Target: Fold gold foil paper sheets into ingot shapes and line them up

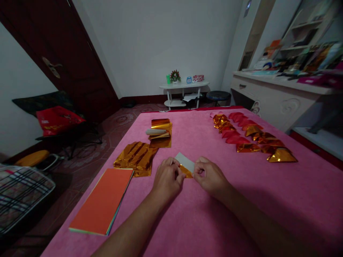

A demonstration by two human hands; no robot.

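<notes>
A person's two bare hands meet over a pink-covered surface (302, 207), working a small sheet of paper (185, 161) between them. The left hand (166, 175) pinches the sheet's left side between thumb and curled fingers; the right hand (210, 175) grips its right side the same way. The sheet lies near the middle of the surface, greyish on its far part, with a shiny gold strip along the edge nearest the person. Left of the hands, a stack of paper (103, 200), orange on top, lies just beside crumpled gold foil (135, 157), with gold sheets (162, 143) beyond it. Folded red and gold pieces (281, 155) stand in two rows at the far right.
</notes>
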